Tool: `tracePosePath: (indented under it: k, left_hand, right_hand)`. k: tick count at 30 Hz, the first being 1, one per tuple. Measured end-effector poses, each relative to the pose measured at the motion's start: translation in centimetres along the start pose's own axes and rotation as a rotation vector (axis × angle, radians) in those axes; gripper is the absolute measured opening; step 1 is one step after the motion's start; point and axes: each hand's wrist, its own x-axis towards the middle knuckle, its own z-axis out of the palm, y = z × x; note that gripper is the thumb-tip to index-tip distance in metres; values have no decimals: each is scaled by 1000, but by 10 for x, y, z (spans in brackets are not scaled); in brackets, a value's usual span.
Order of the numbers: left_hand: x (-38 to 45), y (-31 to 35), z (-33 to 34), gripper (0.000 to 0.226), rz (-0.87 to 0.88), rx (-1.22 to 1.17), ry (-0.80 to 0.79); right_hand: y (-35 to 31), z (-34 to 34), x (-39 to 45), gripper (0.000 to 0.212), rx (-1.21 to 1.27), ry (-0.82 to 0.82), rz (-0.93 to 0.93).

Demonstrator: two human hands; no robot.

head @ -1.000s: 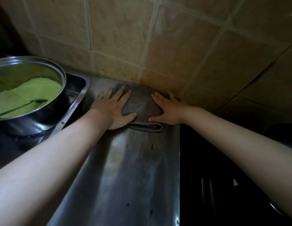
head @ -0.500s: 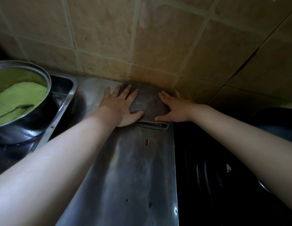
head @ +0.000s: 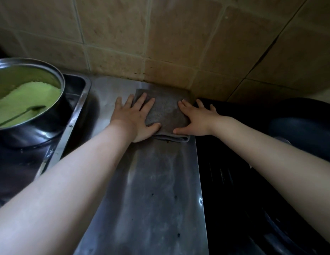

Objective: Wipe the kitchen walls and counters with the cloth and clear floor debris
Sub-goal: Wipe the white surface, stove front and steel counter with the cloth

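Observation:
A folded grey cloth (head: 166, 111) lies on the steel counter (head: 151, 190), in the far corner where it meets the tan tiled wall (head: 179, 43). My left hand (head: 134, 116) presses flat on the cloth's left part, fingers spread and thumb along the near edge. On its right part, my right hand (head: 195, 118) holds it down the same way, with its outer fingers over the counter's right edge. A small brown crumb (head: 167, 142) sits right at the cloth's near fold.
A steel pot (head: 55, 85) of green mush with a spoon (head: 22, 115) in it stands in the sink (head: 77, 115) at left. A black stove (head: 234, 181) and a dark pan (head: 304, 126) lie to the right of the counter. Dark specks dot the near counter.
Both hands have slid the cloth towards me, so its near fold now reaches the brown crumb that lay ahead of it. The view has shifted slightly.

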Motion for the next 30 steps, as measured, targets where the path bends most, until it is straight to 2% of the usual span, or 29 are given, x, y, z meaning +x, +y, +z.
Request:
tracePosePath:
  k: [30]
  left_hand:
    - [-127,15,28,82,-10,-30,-17]
  right_hand:
    - [-44,64,-111,100,71,-22,31]
